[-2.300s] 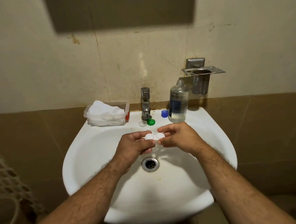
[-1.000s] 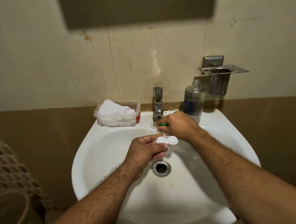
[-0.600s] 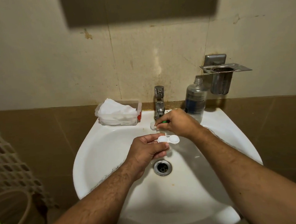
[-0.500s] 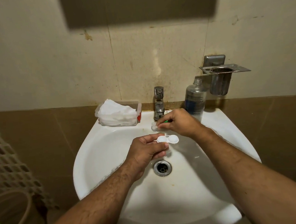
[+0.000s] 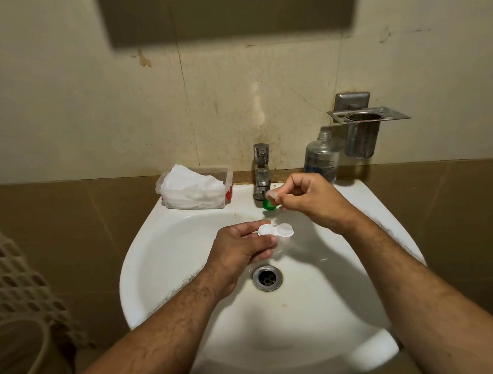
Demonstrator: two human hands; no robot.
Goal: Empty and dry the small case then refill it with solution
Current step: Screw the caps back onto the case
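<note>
My left hand (image 5: 241, 251) pinches the left end of the small white two-well case (image 5: 276, 230) and holds it level over the sink bowl (image 5: 171, 256). My right hand (image 5: 307, 198) is raised above the sink's back ledge and pinches a small white cap (image 5: 271, 196) between thumb and fingers. A green cap (image 5: 268, 205) lies on the ledge just below that hand. The clear solution bottle (image 5: 322, 158) stands uncapped behind my right hand.
A chrome tap (image 5: 262, 171) stands at the middle of the ledge. Left of the tap sits a clear tub of white tissues (image 5: 194, 187). A steel cup holder (image 5: 365, 126) hangs on the wall at right. The drain (image 5: 267, 278) lies below my left hand.
My right hand left the case, reached to the caps by the tap, and has now lifted off the ledge with the white cap. The green cap stays down. My left hand holds the case still.
</note>
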